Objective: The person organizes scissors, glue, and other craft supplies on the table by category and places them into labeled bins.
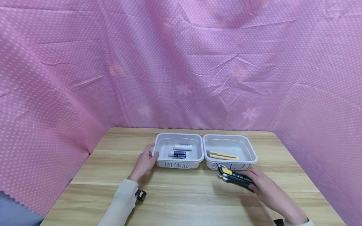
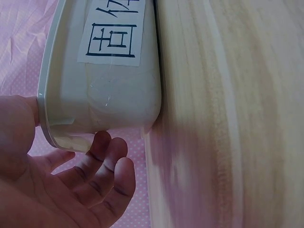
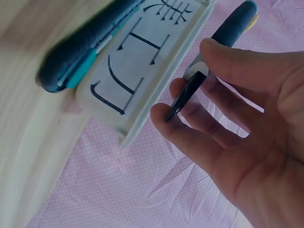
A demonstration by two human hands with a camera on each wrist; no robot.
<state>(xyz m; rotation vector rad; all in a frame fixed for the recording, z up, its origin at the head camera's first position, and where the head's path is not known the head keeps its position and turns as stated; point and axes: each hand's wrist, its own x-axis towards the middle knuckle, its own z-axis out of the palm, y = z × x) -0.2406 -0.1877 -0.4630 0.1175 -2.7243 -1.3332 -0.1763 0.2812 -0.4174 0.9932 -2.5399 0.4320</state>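
My left hand (image 1: 145, 163) holds the left side of a white plastic box (image 1: 201, 147), thumb at the rim and fingers along the outer wall. Inside that box lie a white glue stick (image 1: 183, 147), a blue-labelled glue stick (image 1: 178, 153) and another partly hidden by the front wall. In front of a second white box (image 1: 253, 149), my right hand (image 1: 266, 186) pinches a black utility knife with a yellow part (image 1: 227, 171). A second dark utility knife (image 3: 90, 47), teal along its edge, shows close below it. A yellow utility knife (image 1: 222, 155) lies in the right box.
The two boxes stand side by side on a wooden table (image 1: 181, 194). Each front wall bears a paper label with Chinese characters, such as the left label (image 1: 177, 165). Pink dotted cloth (image 1: 181, 62) hangs behind and at both sides.
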